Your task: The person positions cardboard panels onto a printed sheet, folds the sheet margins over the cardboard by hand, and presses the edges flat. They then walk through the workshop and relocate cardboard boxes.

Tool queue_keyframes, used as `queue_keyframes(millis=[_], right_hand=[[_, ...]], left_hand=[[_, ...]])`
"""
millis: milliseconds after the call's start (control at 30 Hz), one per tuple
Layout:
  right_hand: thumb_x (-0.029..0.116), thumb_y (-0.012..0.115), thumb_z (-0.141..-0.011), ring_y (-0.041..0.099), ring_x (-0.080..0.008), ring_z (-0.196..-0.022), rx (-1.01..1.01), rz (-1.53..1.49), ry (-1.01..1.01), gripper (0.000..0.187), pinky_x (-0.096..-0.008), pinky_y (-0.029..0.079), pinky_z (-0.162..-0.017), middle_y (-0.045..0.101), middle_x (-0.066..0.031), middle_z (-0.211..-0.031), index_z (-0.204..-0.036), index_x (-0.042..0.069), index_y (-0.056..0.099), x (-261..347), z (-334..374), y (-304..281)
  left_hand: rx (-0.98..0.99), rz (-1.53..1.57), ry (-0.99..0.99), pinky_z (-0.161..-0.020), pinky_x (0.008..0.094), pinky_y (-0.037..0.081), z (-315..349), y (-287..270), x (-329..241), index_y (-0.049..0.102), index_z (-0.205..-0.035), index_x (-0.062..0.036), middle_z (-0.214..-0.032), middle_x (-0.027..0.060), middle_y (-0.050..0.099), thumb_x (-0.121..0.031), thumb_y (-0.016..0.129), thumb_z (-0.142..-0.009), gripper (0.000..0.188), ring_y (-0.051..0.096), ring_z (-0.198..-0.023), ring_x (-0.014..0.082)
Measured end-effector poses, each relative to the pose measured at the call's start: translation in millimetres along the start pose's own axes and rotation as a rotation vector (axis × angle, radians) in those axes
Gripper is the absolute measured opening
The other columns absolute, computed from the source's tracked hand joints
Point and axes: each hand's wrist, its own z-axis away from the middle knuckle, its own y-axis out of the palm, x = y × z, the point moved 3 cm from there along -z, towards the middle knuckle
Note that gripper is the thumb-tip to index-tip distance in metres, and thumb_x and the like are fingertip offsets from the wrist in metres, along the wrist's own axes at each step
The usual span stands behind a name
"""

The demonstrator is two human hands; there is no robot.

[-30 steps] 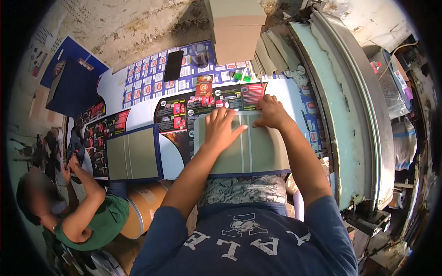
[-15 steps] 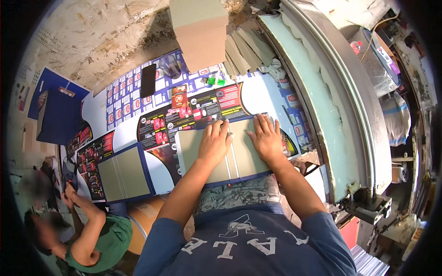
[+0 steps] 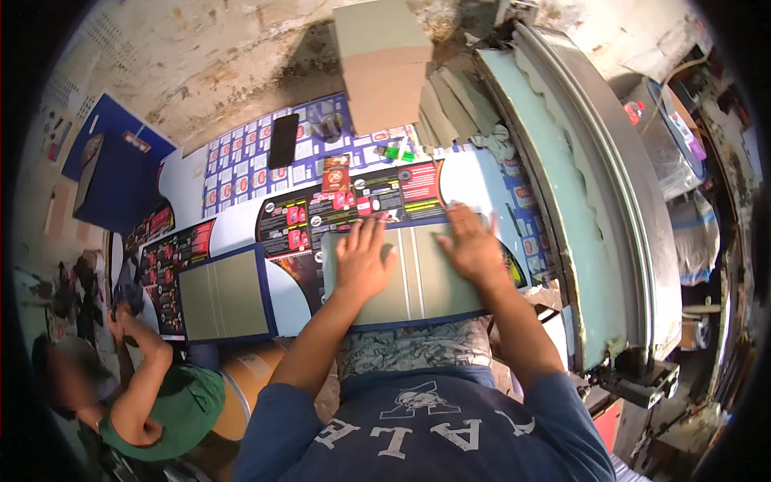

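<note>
A grey-board cover [image 3: 438,285] with dark blue edging and white lines down its middle lies flat in front of me. My left hand [image 3: 365,261] rests palm-down on its left part, fingers spread toward the far edge. Over the right part, my right hand [image 3: 475,247] lies flat, its fingers stretched to the far blue edge and slightly blurred. Neither hand grips anything. A similar grey-board cover [image 3: 241,297] lies to the left. Beneath them are glossy printed sheets [image 3: 285,225] in black, red and white.
A tall board stack [image 3: 384,88] stands at the back, beside a glass [image 3: 325,122], a black phone [image 3: 283,141] and a small red packet [image 3: 336,178]. A large machine with a pale green bed [image 3: 566,217] borders the right. At left are a blue box [image 3: 120,185] and another person [image 3: 173,406].
My left hand has shifted left, away from the cover's white middle lines. My right hand has moved slightly along the far right edge. The whole view has shifted a little.
</note>
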Motion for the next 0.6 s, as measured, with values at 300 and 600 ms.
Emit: queue_keyframes(millis=[300, 600], right_hand=[[0.051, 0.030, -0.106, 0.020, -0.0194, -0.156, 0.003, 0.049, -0.420, 0.069, -0.0584, 0.003, -0.124, 0.026, -0.0067, -0.168, -0.159, 0.007, 0.030, 102.5, -25.9, 44.5], [0.061, 0.047, -0.098, 0.022, -0.0226, -0.155, -0.134, 0.133, 0.071, 0.085, -0.0605, 0.005, -0.124, 0.029, -0.0119, -0.165, -0.158, 0.003, 0.029, -15.4, 12.7, -1.3]], left_hand=[[-0.043, -0.032, -0.009, -0.116, 0.0535, 0.027, 20.0, -1.0, 32.2, 0.058, -0.137, -0.0049, -0.142, 0.0112, 0.057, -0.034, 0.060, -0.092, 0.053, 0.054, -0.130, 0.0257], [-0.054, -0.174, -0.083, -0.113, 0.0525, 0.028, 46.4, -19.2, 51.8, 0.062, -0.131, -0.0004, -0.134, 0.0144, 0.061, -0.038, 0.061, -0.093, 0.053, 0.054, -0.127, 0.0278]])
